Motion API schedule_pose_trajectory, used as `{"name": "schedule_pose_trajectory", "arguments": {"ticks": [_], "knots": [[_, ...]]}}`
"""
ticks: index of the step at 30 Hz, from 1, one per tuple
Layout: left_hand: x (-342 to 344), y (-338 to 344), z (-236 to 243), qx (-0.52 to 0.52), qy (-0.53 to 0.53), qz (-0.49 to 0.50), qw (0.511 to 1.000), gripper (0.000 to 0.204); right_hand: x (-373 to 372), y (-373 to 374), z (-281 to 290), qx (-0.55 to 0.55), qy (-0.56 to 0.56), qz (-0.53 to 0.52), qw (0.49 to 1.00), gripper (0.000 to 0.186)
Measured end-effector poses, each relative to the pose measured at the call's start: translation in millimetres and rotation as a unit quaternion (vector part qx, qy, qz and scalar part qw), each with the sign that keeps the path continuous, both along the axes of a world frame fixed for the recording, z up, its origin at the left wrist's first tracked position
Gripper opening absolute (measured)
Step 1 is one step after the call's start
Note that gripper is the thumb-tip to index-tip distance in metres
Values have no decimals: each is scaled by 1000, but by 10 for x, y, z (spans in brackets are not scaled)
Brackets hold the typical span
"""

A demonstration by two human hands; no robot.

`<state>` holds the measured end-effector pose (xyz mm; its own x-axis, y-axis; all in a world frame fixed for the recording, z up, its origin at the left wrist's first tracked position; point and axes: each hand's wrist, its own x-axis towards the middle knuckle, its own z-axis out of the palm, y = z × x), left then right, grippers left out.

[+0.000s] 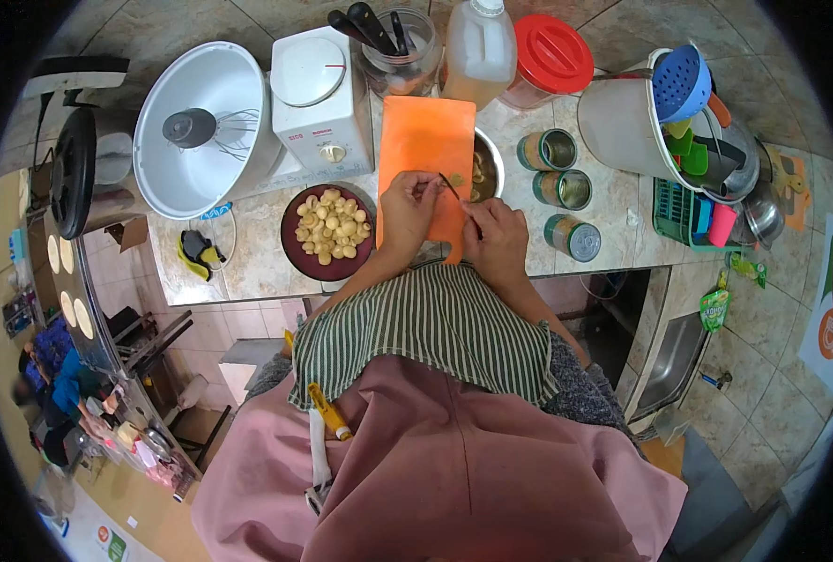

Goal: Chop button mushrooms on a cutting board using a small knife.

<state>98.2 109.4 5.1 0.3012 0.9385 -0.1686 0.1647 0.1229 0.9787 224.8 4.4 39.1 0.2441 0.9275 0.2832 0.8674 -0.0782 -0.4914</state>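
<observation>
An orange cutting board (pixel 426 131) lies in front of me on the counter. My right hand (pixel 498 234) is closed around a small knife (pixel 449 186), its thin dark blade pointing up and left over the board. At the blade's tip, the fingers of my left hand (pixel 409 208) are pinched together; what they hold is too small to name. A small pale slice (pixel 456 179) lies on the board beside the blade. To the left, a dark red plate (pixel 295 258) carries a heap of whole button mushrooms (pixel 330 225). Partly hidden by the board, a metal bowl (pixel 498 173) contains brownish pieces.
Three cans stand right of the bowl: two open ones (pixel 546 150) (pixel 562 189) and a nearer can (pixel 584 242). Behind are a jug (pixel 480 51) and a red-lidded container (pixel 548 54). A white mixer (pixel 321 103) with its bowl (pixel 159 140) is at left; a utensil bucket (pixel 618 126) stands right.
</observation>
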Motion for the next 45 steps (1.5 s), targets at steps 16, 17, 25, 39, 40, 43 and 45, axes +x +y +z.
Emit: {"name": "schedule_pose_trajectory", "arguments": {"ticks": [16,17,25,39,40,43,45], "knots": [[-157,57,112,102,101,-24,989,12,-16,-179,-74,-8,58,8,998,28],[-229,77,105,103,103,-22,989,12,15,-296,-8,-41,79,-6,996,28],[-1078,234,109,265,365,-45,891,33,-140,149,-119,-7,56,15,998,26],[-1141,196,-105,201,383,-103,896,68,51,-122,-110,-29,87,-84,992,28],[-1157,212,-96,154,368,-117,909,72,51,-121,-153,-39,109,-108,987,28],[-1195,200,-48,99,299,-82,945,67,90,-139,-125,-48,150,-136,978,30],[-1011,184,250,90,231,-31,968,58,128,-158,-87,-48,166,-151,973,30]]}}
